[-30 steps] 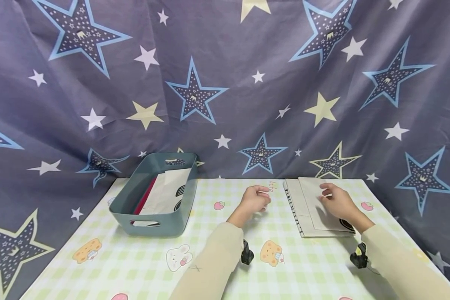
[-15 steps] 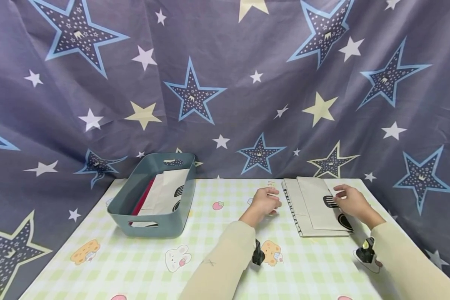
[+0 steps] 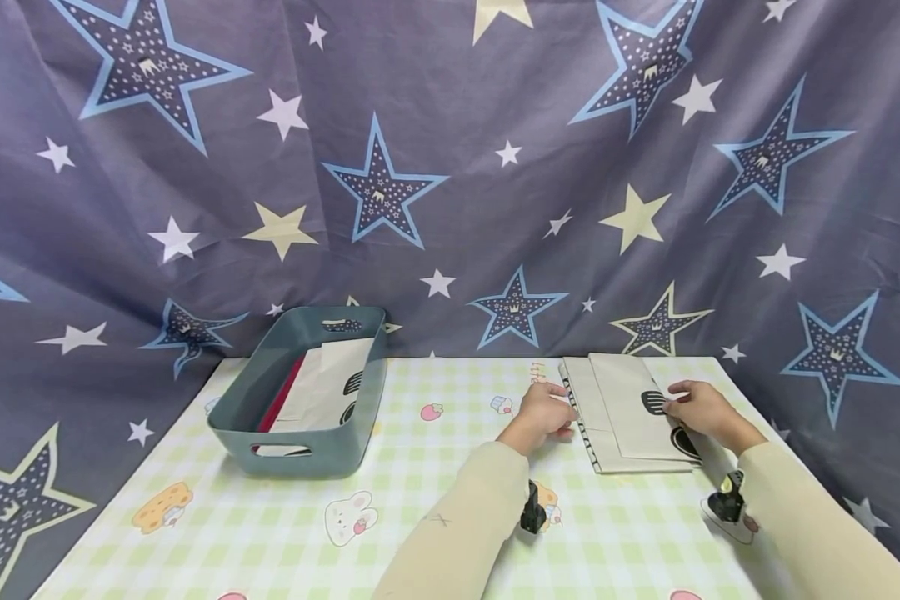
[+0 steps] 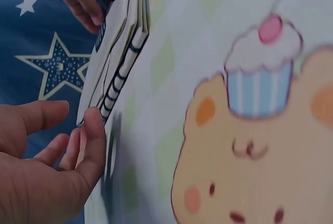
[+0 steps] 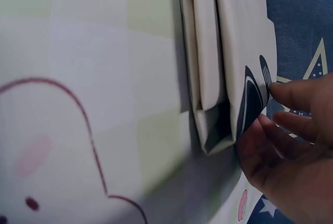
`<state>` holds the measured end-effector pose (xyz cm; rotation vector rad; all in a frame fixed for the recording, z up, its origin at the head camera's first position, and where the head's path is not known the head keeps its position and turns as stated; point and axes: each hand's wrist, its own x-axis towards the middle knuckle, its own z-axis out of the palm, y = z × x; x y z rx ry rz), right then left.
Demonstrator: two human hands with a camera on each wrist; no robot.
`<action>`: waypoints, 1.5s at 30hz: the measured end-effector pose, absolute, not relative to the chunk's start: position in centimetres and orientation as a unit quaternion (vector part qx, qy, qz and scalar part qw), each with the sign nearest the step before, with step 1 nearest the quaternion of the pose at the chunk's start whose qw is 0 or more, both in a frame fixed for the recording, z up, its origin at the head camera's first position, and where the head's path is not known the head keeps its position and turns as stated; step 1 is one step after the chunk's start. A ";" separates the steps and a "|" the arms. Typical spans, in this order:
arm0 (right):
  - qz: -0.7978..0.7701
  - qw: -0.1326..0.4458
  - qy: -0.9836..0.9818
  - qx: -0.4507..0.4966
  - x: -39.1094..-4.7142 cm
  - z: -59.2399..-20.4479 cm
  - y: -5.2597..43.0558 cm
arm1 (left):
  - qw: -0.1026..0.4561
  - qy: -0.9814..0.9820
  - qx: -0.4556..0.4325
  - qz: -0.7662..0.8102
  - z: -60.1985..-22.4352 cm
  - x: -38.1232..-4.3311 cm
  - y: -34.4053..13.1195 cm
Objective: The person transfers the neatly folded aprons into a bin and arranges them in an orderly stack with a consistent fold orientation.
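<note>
A folded cream cloth point(image 3: 637, 417) with black utensil prints lies on the right part of the table, its striped edge on the left. At that edge is my left hand point(image 3: 544, 415); in the left wrist view the fingers point(image 4: 93, 135) reach the striped side, with thumb and fingers spread apart. My right hand point(image 3: 707, 410) is at the opposite edge. The right wrist view has its thumb point(image 5: 294, 94) at the top by the black fork print and other fingertips against the lower side, partly hidden. No firm grip is visible in either hand.
A blue-grey plastic basket point(image 3: 378, 392) stands at the left, holding a cream printed cloth point(image 3: 322, 387) and something red point(image 3: 281, 396). The table wears a green checked cover point(image 3: 435, 492). Behind it hangs a star-patterned curtain point(image 3: 465, 242).
My left hand has moved right to the cloth's striped edge. The right hand has drawn back from above the cloth to its right edge. The cloth stays in place.
</note>
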<state>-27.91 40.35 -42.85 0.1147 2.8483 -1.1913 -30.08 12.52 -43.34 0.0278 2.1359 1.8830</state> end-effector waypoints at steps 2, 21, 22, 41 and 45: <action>-0.391 0.033 0.919 0.038 -28.0 -42.9 40.4 | 0.150 0.745 0.003 0.650 -43.4 -30.0 13.0; -0.525 0.101 0.841 0.089 -28.1 -43.0 40.3 | 0.142 0.750 -0.058 0.643 -43.3 -30.4 14.4; -0.527 0.102 0.838 0.092 -28.2 -42.9 40.4 | 0.144 0.748 -0.063 0.645 -43.3 -30.5 14.5; -0.561 0.110 0.815 0.096 -27.8 -42.7 39.8 | 0.162 0.687 -0.058 0.706 -43.5 -29.6 15.3; -0.565 0.103 0.814 0.087 -27.9 -42.1 39.3 | 0.153 0.676 -0.061 0.718 -43.4 -29.6 15.3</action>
